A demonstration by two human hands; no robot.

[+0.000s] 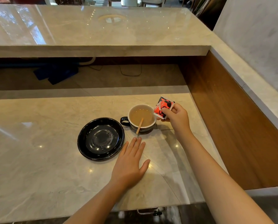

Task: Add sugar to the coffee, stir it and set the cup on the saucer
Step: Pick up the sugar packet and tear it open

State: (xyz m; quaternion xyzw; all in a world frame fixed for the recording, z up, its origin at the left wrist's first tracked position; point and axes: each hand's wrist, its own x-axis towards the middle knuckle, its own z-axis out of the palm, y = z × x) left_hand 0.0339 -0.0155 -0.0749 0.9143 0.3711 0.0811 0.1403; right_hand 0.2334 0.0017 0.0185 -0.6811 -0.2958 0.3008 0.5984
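A black cup with a white inside holds light brown coffee and stands on the marble counter, its handle pointing left. A wooden stir stick leans in it over the near rim. An empty black saucer lies to the cup's left, apart from it. My right hand pinches a red, black and white sugar packet, tilted at the cup's right rim. My left hand lies flat on the counter, palm down, fingers spread, just in front of the cup and beside the saucer.
The marble counter stretches left and toward me. A raised marble ledge runs across behind it, with a dark shelf gap holding blue items and a cable. A wooden side panel borders the right.
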